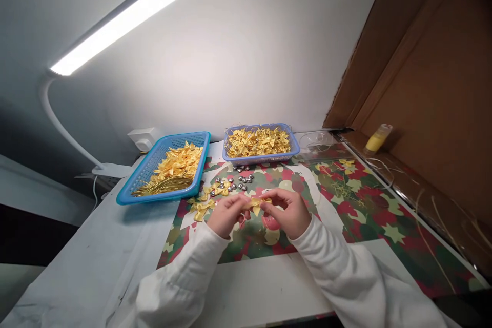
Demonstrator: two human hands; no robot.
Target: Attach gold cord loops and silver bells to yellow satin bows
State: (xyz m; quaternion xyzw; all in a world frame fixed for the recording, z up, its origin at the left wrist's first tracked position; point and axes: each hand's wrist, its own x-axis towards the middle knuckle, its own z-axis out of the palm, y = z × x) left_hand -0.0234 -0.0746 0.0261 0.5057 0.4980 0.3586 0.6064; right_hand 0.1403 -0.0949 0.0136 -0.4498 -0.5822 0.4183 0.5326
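Observation:
A yellow ribbon bow [255,206] is pinched between my two hands, above the patterned mat. My left hand [227,214] grips its left end with thumb and forefinger, and my right hand [289,212] has hold of the right side. Just beyond my left hand, several loose yellow bows [201,209] lie on the mat. Small silver bells [243,182] are scattered behind my hands. Whether a bell or wire is on the held bow is too small to tell.
A blue basket [138,177] at left holds yellow bows and gold wire ties [165,186]. Behind, another blue basket [265,158] is full of bows with wires. A lamp [142,13] hangs overhead. At right stand a yellow-filled bottle [377,139] and green wire scraps [344,187].

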